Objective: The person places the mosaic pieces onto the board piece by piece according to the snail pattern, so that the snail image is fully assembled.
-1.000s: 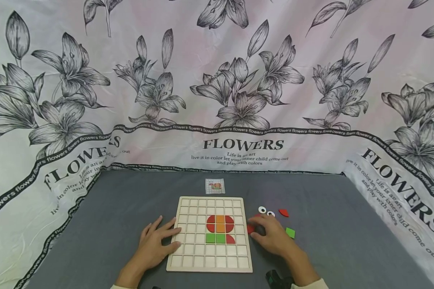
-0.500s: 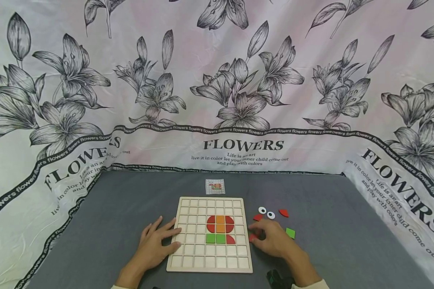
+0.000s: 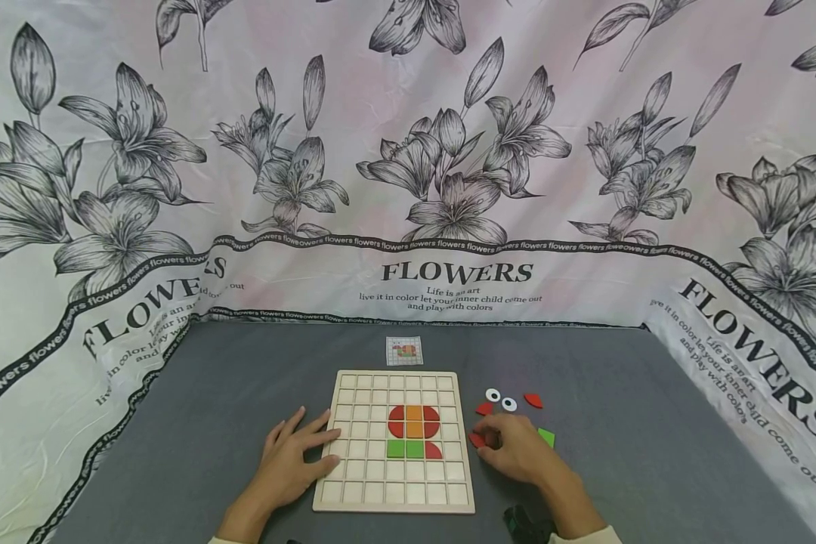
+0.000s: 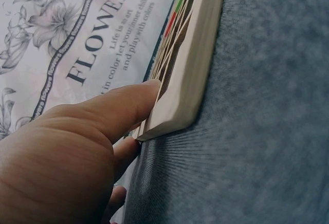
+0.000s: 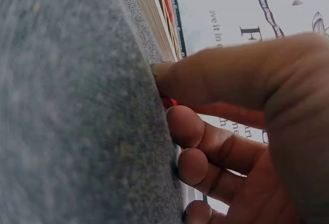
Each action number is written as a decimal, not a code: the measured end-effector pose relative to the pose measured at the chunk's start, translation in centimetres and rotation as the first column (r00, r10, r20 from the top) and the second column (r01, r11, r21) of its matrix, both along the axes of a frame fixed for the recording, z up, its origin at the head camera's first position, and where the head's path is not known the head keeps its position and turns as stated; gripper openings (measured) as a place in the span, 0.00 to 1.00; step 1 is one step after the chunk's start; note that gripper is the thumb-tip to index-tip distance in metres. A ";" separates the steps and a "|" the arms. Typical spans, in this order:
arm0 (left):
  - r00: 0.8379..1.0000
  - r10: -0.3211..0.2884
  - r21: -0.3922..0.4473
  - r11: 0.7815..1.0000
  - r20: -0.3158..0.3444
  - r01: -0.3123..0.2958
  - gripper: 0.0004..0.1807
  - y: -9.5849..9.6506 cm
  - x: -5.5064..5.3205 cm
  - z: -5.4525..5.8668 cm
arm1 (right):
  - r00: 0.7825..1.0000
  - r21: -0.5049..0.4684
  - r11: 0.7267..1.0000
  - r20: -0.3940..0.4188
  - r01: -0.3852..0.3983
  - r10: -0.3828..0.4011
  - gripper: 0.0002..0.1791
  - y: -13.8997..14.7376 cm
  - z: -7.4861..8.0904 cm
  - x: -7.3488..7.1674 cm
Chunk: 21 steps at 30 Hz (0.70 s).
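My left hand (image 3: 289, 461) lies at the left edge of a pale wooden grid board (image 3: 363, 495), fingers spread, its thumb resting on the rim near the corner in the left wrist view. In the board's cells sit red quarter-circle pieces (image 3: 397, 421), orange squares (image 3: 414, 421) and green squares (image 3: 396, 449). Just off the board's right side, my right hand (image 3: 517, 449) pinches a loose red quarter-circle piece (image 3: 476, 440) low over the cloth. In the right wrist view a bit of that red piece (image 5: 168, 102) shows between thumb and fingers, the rest hidden.
Beyond the right hand lie two round eye pieces (image 3: 493, 395), a red piece (image 3: 484, 409), another red wedge (image 3: 533, 400) and a partly covered green square (image 3: 547, 437). A picture card (image 3: 404, 351) lies behind the board on grey cloth (image 3: 265, 370). A black object (image 3: 525, 525) is by the right wrist.
The red piece at my right fingertips has shifted and turned beside the board, and the hand has drawn slightly right. Another red piece behind it has come into sight. My left hand stays put.
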<state>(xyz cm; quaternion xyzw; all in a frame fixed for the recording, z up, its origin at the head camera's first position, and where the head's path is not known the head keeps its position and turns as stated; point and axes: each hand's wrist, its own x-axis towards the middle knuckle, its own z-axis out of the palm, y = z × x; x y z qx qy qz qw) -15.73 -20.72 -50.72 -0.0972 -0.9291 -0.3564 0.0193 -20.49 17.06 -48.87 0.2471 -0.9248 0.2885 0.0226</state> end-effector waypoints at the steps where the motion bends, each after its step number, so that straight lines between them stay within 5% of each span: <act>1: 1.000 0.002 -0.002 1.000 -0.001 -0.002 0.22 0.0 0.0 0.0 | 1.000 0.004 1.000 0.006 0.000 0.000 0.11 0.0 0.0 0.0; 8: 1.000 -0.004 -0.004 1.000 0.005 0.004 0.23 0.0 0.0 0.1 | 0.999 0.025 0.999 -0.045 0.024 -0.023 0.09 0.0 0.3 0.0; 17: 1.000 -0.017 0.012 1.000 0.014 0.017 0.23 -0.1 0.0 0.1 | 0.984 -0.072 0.994 -0.151 0.080 -0.090 0.12 -0.5 1.5 0.5; 21: 1.000 -0.016 0.009 1.000 0.006 0.016 0.23 -0.2 -0.1 -0.1 | 0.967 -0.131 0.991 -0.246 0.040 -0.071 0.14 -0.9 2.5 0.9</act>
